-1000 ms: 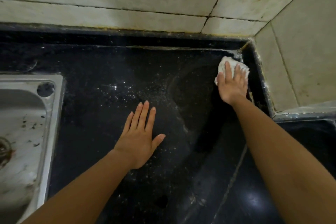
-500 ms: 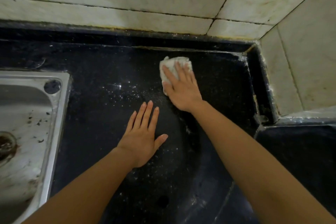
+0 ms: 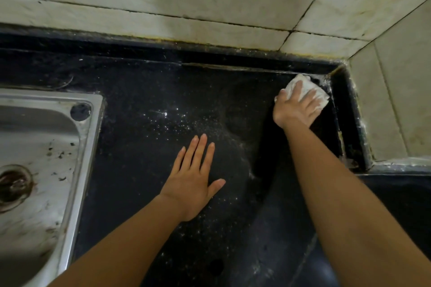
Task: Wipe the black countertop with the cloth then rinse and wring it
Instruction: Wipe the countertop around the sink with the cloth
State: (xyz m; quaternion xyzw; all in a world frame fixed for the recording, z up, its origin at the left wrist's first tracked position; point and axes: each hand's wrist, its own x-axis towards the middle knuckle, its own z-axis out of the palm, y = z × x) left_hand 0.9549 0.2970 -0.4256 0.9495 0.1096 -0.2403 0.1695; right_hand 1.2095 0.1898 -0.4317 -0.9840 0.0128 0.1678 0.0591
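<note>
Right hand point(image 3: 296, 110) covers most of the cloth point(image 3: 309, 84)

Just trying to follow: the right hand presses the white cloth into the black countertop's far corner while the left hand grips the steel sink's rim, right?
Not quite: in the head view the left hand lies flat on the speckled black countertop, clear of the stainless steel sink. The right hand does press the crumpled white cloth into the corner.
</note>
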